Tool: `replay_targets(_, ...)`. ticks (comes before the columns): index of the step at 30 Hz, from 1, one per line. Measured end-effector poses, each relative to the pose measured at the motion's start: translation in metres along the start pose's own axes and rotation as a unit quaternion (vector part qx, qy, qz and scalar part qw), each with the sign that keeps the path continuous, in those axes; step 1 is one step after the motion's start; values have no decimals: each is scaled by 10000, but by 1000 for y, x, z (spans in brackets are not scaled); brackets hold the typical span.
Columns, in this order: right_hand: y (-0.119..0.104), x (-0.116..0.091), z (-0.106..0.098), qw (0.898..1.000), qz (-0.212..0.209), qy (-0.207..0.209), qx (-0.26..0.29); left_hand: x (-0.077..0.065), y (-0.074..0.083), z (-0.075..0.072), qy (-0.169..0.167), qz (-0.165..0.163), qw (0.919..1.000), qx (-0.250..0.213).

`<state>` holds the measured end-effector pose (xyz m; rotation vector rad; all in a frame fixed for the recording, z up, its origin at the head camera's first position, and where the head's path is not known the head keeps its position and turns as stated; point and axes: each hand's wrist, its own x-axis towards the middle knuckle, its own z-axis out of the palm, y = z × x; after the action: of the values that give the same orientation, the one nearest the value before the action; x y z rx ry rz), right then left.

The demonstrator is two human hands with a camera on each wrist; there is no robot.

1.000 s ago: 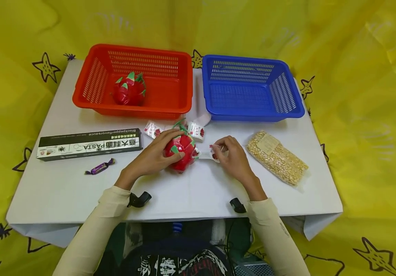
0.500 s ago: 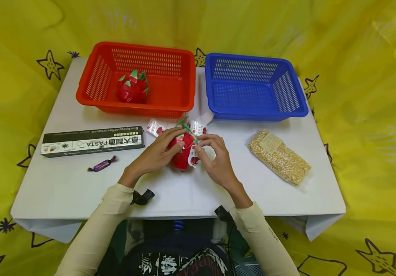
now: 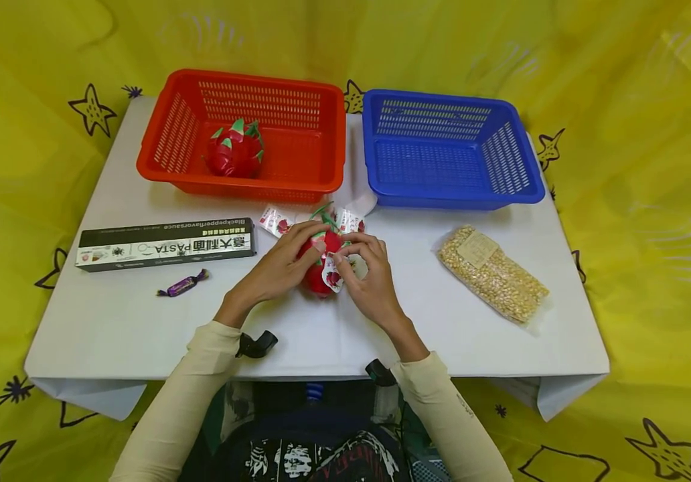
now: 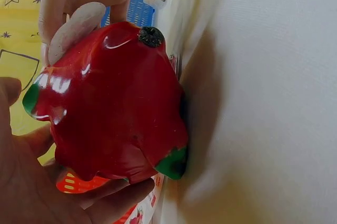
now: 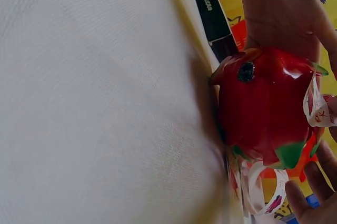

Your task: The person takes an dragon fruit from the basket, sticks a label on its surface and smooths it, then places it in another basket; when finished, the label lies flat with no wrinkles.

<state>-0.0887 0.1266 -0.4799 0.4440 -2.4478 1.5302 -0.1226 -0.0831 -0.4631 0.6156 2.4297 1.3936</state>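
Glossy red dragon fruit [image 4: 118, 103], white label [image 3: 331, 274] alongside

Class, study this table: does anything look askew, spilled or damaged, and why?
Two small oddities. The pasta box has its lettering upside down in the head view. The white label at the right hand curls instead of lying flat against the dragon fruit. No spill or damage shows.
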Motion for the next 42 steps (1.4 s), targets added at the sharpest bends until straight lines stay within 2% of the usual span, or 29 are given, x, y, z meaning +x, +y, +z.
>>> replay_targets(8,7,0,1,9995,-104,169,254,0,0,3,-112,37,9999,126)
replay_targets(11,9,6,3,9994,-110,82,330,-1,-1,2,-105,-6,9999,127)
replay_targets(16,10,20,5,9991,24,-252,327,-2,-4,-2,-107,-77,9999,79)
replay_targets(21,13,28,0,9961,524,-575,405,1,-5,-2,-188,18,9998,37)
replay_targets(24,14,30,-6,9921,765,-850,510,2,-5,-4,-317,13,9994,-102)
replay_targets(30,11,32,-27,9796,896,-1654,707,5,-6,-8,-711,-182,9965,-411)
replay_targets(33,8,33,-36,9701,1040,-2134,513,6,-6,-9,-826,-202,9954,-451)
replay_targets(36,5,34,-42,9623,1191,-2441,176,6,-7,-10,-918,-165,9947,-422)
replay_targets(42,10,34,-42,9605,1107,-2513,-445,7,-9,-8,-982,-235,9934,-553)
